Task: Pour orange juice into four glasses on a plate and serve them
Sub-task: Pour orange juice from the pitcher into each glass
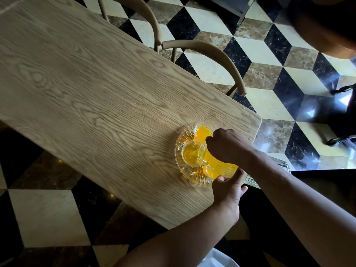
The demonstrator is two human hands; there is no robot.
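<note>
From up here I see the plate [185, 177], clear cut glass, lying flat near the right end of the wooden worktop [96, 89], close to its rounded corner. On it stand glasses of orange juice, upright with mouths facing up: one [202, 131] at the far rim, one with a handle [190, 154] on the left side, and a third [209, 171] only partly seen at the near edge; I cannot make out a fourth. My right hand [227, 146] comes in from the right, curled into a loose fist over the middle of the plate, fingers closed by the handled glass, though what it grips is hidden. My left hand [228, 187] sits at the plate's near rim, fingers bent around the edge. Two curved chair backs [215, 53] stand beyond the worktop on the checkered floor [260, 49].
</note>
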